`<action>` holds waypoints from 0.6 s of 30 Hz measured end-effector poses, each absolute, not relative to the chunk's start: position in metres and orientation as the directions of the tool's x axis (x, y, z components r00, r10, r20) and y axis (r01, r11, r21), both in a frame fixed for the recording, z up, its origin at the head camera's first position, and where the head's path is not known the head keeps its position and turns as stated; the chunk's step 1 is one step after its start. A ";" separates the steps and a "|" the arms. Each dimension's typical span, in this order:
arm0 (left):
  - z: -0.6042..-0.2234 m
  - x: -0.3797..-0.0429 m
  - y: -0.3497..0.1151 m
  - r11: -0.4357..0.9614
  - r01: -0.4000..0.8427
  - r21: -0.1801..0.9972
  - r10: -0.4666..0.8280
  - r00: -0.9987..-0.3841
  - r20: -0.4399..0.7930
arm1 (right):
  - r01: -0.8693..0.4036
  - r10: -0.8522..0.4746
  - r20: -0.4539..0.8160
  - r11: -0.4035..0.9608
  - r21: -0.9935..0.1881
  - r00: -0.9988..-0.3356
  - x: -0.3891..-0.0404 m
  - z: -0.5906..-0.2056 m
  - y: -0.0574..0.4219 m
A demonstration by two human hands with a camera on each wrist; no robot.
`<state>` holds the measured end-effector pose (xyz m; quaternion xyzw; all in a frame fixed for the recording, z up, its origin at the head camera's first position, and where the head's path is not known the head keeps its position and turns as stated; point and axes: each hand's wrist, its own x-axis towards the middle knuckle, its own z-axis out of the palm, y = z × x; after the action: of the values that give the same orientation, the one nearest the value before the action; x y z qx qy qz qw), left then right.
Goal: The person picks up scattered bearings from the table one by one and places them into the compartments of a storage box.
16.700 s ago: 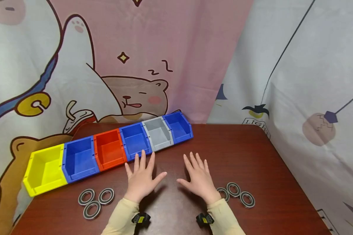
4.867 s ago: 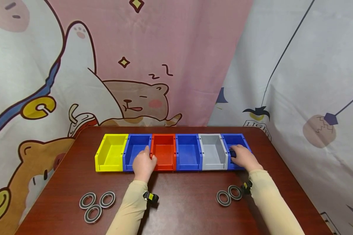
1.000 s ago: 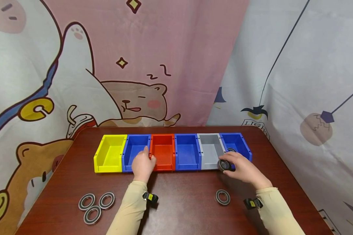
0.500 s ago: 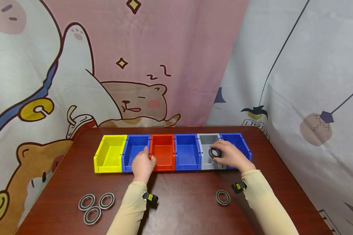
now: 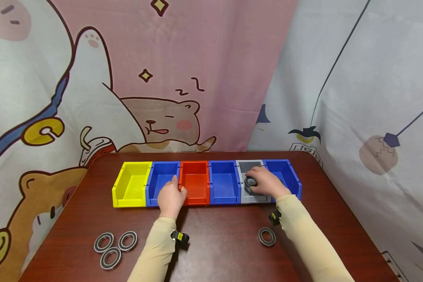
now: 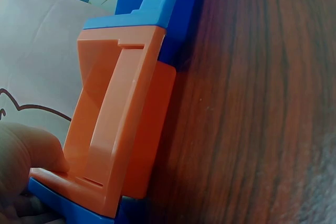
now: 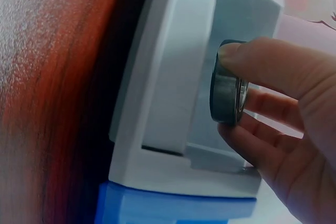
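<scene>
My right hand (image 5: 266, 182) pinches a ball bearing (image 7: 227, 93) between thumb and fingers. The bearing is tilted on edge inside the opening of the grey bin (image 7: 173, 66), above its floor. My left hand (image 5: 171, 199) grips the side wall where the red bin (image 5: 196, 190) meets the blue bin (image 5: 158, 178) to its left. In the left wrist view the thumb (image 6: 44, 148) reaches over into the red bin, and the other fingers are mostly hidden. One loose bearing (image 5: 259, 237) lies on the table in front of the grey bin.
The joined row also has a yellow bin (image 5: 132, 203) at its left end, a blue bin (image 5: 225, 188) beside the grey one and another blue bin (image 5: 294, 180) at the right end. Three bearings (image 5: 111, 267) lie together at front left. A printed curtain (image 5: 232, 78) hangs behind the table.
The bin row, slanted at left earlier, now stands straight and farther right. Of three bearings at right, one went into the right-end blue bin; my right hand has carried another into the grey bin.
</scene>
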<state>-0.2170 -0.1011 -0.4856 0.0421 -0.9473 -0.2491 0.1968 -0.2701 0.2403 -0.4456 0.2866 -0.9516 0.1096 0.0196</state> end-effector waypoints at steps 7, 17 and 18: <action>-0.485 -0.217 -0.101 0.873 0.011 0.488 -0.177 -0.924 0.338 | -0.550 -0.548 0.049 0.829 -0.105 -0.835 -0.279 -0.454 0.232; -0.485 -0.217 -0.101 0.874 0.017 0.485 -0.176 -0.921 0.348 | -0.525 -0.525 0.017 0.851 -0.010 -0.851 -0.285 -0.464 0.226; -0.485 -0.217 -0.101 0.874 0.017 0.486 -0.176 -0.921 0.348 | -0.524 -0.523 0.014 0.852 0.000 -0.852 -0.285 -0.464 0.225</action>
<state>-0.2168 -0.1008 -0.4850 0.0420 -0.9481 -0.2478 0.1946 -0.2850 0.2251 -0.4644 0.2720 -0.9623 0.0021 0.0067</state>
